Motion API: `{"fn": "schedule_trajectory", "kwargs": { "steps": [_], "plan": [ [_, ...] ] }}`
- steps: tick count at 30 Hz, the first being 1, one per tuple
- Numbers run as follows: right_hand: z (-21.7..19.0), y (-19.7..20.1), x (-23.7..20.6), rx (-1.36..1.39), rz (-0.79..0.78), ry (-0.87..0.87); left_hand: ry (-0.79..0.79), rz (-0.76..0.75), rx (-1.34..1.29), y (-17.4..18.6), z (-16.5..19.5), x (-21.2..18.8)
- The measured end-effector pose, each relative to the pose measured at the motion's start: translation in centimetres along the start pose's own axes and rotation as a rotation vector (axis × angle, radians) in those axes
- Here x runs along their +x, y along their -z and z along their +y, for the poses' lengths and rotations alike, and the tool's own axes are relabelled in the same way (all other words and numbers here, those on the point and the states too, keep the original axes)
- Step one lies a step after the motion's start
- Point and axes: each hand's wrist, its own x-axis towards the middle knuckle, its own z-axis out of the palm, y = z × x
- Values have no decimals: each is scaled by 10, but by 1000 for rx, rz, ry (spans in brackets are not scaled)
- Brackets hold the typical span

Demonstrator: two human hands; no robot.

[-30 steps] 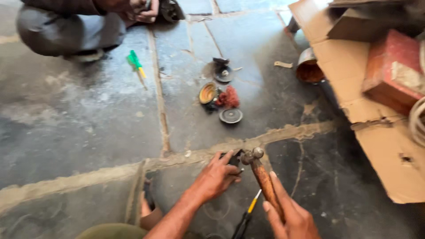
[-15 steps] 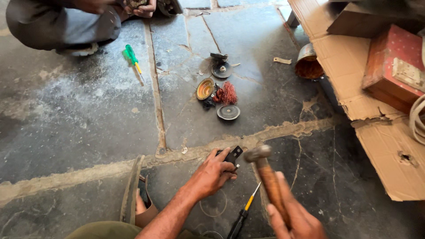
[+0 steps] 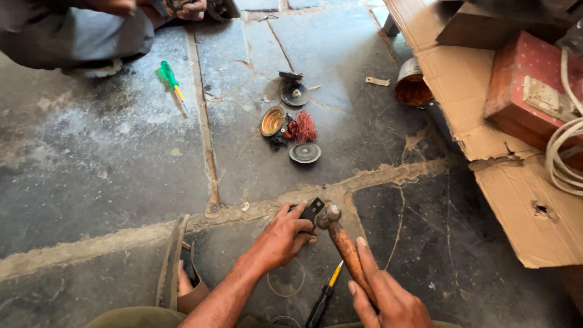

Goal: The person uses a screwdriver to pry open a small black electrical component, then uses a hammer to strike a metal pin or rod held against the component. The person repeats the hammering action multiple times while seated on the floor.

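**Hammer head at black part, stone floor**

Left hand [image 3: 284, 235] curls its fingers around a small black part [image 3: 312, 209], pinning it to the floor [image 3: 109, 164]. Right hand [image 3: 388, 297] is wrapped around the wooden handle of a hammer [image 3: 340, 240]; the hammer head sits just right of the part. A yellow-and-black screwdriver [image 3: 323, 296] lies between the wrists.

Hammer [image 3: 343, 243] head lowered back onto black part [image 3: 312, 209].

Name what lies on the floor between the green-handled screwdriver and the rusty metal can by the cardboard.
In the head view, between the green-handled screwdriver and the rusty can lie a dark round disc part, a brass-coloured cup and a red wire coil.
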Motion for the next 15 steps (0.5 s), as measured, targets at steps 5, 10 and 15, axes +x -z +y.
{"fn": "schedule_trajectory", "kwargs": {
  "steps": [5,10,15],
  "plan": [
    [-15,12,-5,154,456,368,48,-44,-29,2,7,1],
    [-25,21,0,-9,128,154,-5,12,-23,1,8,2],
    [-31,22,-7,82,280,174,27,-31,12,-2,8,2]
  ]
}}
